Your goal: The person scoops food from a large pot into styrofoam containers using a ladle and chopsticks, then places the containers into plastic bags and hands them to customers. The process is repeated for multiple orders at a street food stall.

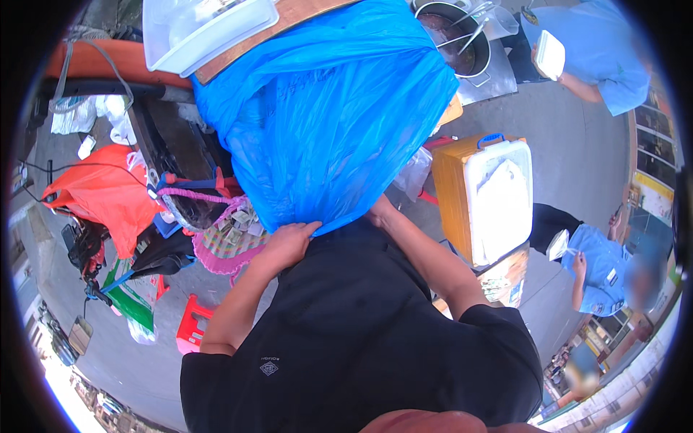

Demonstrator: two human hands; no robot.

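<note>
A large blue plastic bag (339, 115) is spread over a surface in front of me and comes down to my waist. My left hand (290, 244) is closed on its near edge, thumb lying along the rim. At the right end of that edge my right hand (381, 211) grips the plastic, its fingers mostly hidden by the bag. Between the two hands the edge runs close against my black shirt (361, 310).
A white plastic tub (209, 36) sits at the far left, a pot with ladles (462, 43) at the far right. On my right stands a yellow box with a white lid (498, 202). Left are a pink-rimmed basket (231, 238) and red stool (193, 325). Two people in blue shirts stand right.
</note>
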